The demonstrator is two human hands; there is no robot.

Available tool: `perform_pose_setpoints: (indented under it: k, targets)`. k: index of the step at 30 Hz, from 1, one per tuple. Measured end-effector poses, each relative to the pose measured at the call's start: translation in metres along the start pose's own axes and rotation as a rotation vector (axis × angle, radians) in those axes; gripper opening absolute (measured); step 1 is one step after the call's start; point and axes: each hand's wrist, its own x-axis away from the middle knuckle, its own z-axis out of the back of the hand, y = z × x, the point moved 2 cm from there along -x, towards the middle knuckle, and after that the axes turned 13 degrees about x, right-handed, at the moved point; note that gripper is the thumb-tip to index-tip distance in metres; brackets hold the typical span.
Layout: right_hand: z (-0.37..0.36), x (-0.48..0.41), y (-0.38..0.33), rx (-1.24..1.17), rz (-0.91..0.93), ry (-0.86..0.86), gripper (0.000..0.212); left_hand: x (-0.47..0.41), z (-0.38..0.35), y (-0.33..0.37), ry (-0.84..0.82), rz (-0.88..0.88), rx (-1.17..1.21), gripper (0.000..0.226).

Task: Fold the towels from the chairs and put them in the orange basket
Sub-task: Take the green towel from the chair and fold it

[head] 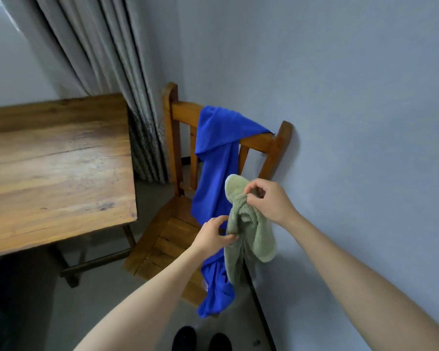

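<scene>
View from a head-worn camera, looking down at two bare arms reaching forward. A small green towel [249, 239] hangs bunched in the air between the hands, in front of a wooden chair [167, 236] that stands against a pale wall [352, 97] on the right.

The right hand [269, 198] is the higher one. Its grip pinches the gathered top of the green towel between thumb and fingertips, so the cloth hangs down freely. The left hand [214, 234], lower and to the left, closes its grip on a side fold, probably hunting for an edge or corner to spread the towel before folding.

Behind it, a long blue towel [213, 153] is draped over the chair's top rail. It runs down across the seat and trails off the near edge toward the floor, waiting its turn.

A worn wooden surface [56, 173] fills the left side, near enough to serve for folding. A grey pleated curtain [99, 59] hangs at the far left, behind it.

The orange basket is nowhere in view. The green towel's corners are lost in its folds, and its lower end overlaps the blue one. Two dark shoes [185, 338] are cut off at the bottom edge. Only one chair shows.
</scene>
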Motion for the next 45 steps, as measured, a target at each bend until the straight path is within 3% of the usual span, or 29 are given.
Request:
perform_pose_setpoints:
  k: [3, 8, 13, 16, 20, 23, 26, 30, 35, 41, 43, 45]
  targets:
    - [0.023, -0.003, -0.024, -0.054, 0.054, 0.065, 0.033, 0.006, 0.016, 0.023, 0.058, -0.040, 0.175, 0.024]
    - [0.064, -0.010, -0.060, -0.111, 0.112, 0.190, 0.034, 0.018, 0.058, 0.060, 0.161, -0.121, 0.284, 0.030]
    - [0.088, -0.010, -0.090, -0.116, 0.176, 0.254, 0.035, 0.035, 0.097, 0.086, 0.212, -0.188, 0.229, 0.012]
    - [0.101, -0.011, -0.113, -0.104, 0.238, 0.269, 0.034, 0.043, 0.117, 0.099, 0.241, -0.239, 0.167, 0.018]
    - [0.123, -0.013, -0.141, -0.071, 0.315, 0.336, 0.030, 0.058, 0.147, 0.105, 0.200, -0.241, 0.055, 0.010]
    - [0.136, -0.020, -0.149, 0.360, 0.362, 0.239, 0.014, 0.072, 0.177, 0.107, 0.268, -0.241, 0.001, 0.011]
    - [0.134, -0.019, -0.150, 0.884, 0.305, 0.088, 0.021, 0.087, 0.205, 0.116, 0.405, -0.289, -0.013, 0.027]
    - [0.128, -0.013, -0.153, 1.049, 0.240, -0.088, 0.023, 0.100, 0.226, 0.121, 0.472, -0.350, -0.114, 0.027]
    - [0.124, -0.013, -0.146, 0.771, 0.179, -0.305, 0.025, 0.115, 0.242, 0.116, 0.572, -0.368, -0.162, 0.035]
    - [0.138, -0.013, -0.127, 0.325, 0.126, -0.337, 0.013, 0.126, 0.273, 0.098, 0.735, -0.352, 0.008, 0.027]
    - [0.139, -0.011, -0.129, 0.083, 0.150, -0.322, 0.008, 0.127, 0.278, 0.086, 0.722, -0.270, -0.073, 0.031]
    - [0.136, -0.008, -0.146, -0.106, 0.226, -0.333, 0.006, 0.128, 0.274, 0.081, 0.590, -0.199, -0.166, 0.035]
